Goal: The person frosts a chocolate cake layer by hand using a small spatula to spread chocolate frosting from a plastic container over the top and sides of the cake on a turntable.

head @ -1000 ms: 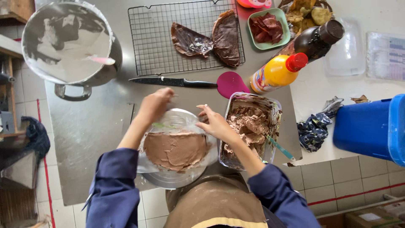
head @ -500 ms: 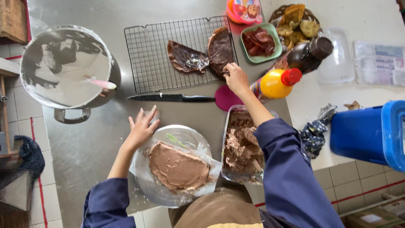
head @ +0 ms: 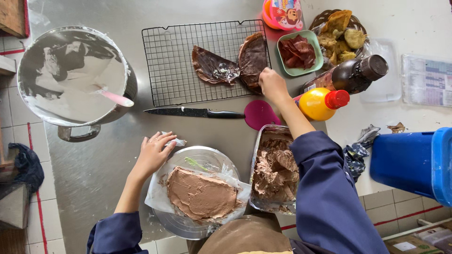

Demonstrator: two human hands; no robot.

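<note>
A brown half-round cake layer [head: 253, 60] lay on the right end of the black wire rack [head: 179, 66], next to a crumpled dark piece with shiny film [head: 213, 68]. The right hand [head: 272, 84] had reached up to the lower right edge of that layer, fingers curled down onto it; from where I stood I could not tell whether they had pinched it or only touched it. Nearer the body, another half layer spread with chocolate cream [head: 202, 194] sat on white paper over a round metal plate [head: 188, 228]. The left hand [head: 153, 154] rested at the upper left rim of that plate, fingers spread loosely and holding nothing, touching the paper's corner. Just right of the plate stood a metal tray of chocolate cream [head: 274, 171], with the right sleeve crossing above it. A black-handled knife [head: 193, 112] lay on the steel tabletop [head: 94, 169] below the rack, its handle near a magenta spatula [head: 260, 114]. Farther left stood a large pot of white cream [head: 70, 80]. To the right were a yellow squeeze bottle [head: 320, 102], a dark bottle [head: 348, 75], a green dish [head: 297, 52] and a blue bin [head: 414, 162].
</note>
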